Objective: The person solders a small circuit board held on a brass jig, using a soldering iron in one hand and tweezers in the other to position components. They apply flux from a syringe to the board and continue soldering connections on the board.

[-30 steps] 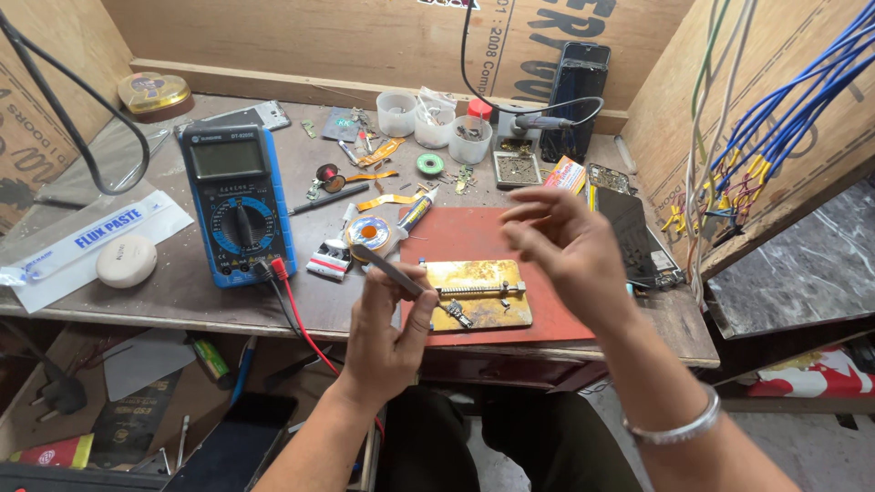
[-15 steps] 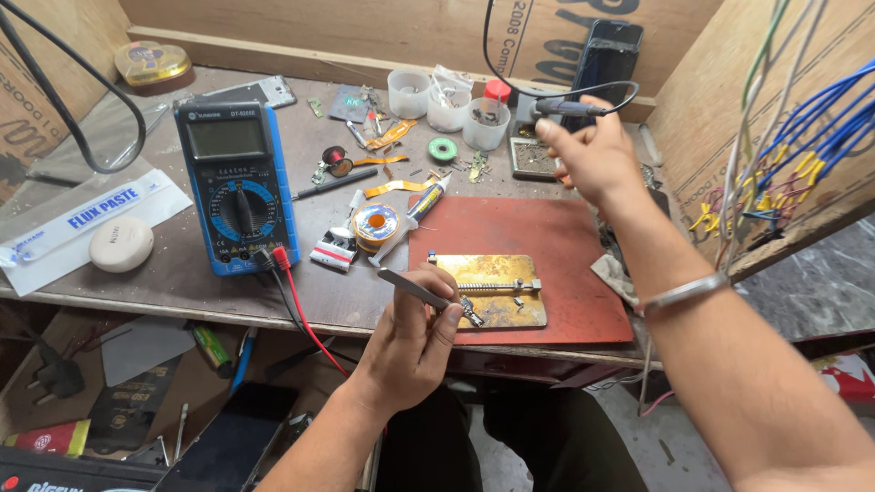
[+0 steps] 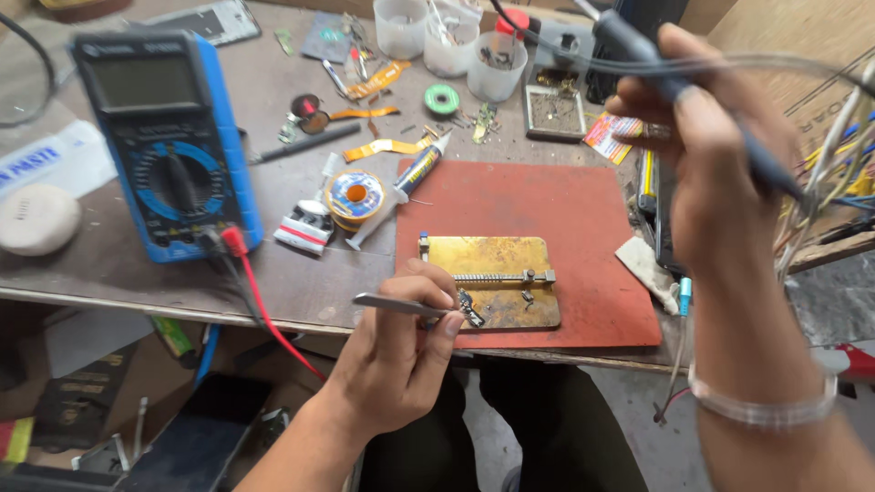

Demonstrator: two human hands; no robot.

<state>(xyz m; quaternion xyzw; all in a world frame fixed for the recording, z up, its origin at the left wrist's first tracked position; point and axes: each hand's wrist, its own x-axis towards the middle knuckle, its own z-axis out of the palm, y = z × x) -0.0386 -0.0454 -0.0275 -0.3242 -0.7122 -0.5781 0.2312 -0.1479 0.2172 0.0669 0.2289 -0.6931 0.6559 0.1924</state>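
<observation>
My left hand (image 3: 401, 351) grips metal tweezers (image 3: 392, 304) whose tips pinch a small dark component (image 3: 471, 311) at the near left edge of a brass holder plate (image 3: 497, 282). The plate lies on a red mat (image 3: 565, 219). My right hand (image 3: 706, 137) is raised above the mat's right side and holds a dark soldering-iron handle (image 3: 638, 55) with its cable trailing to the right. A clear bangle sits on that wrist.
A blue multimeter (image 3: 164, 137) with red and black leads lies at the left. Solder wire spool (image 3: 354, 196), a paste syringe (image 3: 410, 178), flex strips, plastic cups (image 3: 451, 41) and small parts crowd the back. Coloured wires (image 3: 848, 155) hang at the right. The bench's front edge runs beneath my left hand.
My right hand reached to the back right, picked up the soldering iron and lifted it toward me. My left hand kept the tweezers at the plate; the camera moved closer.
</observation>
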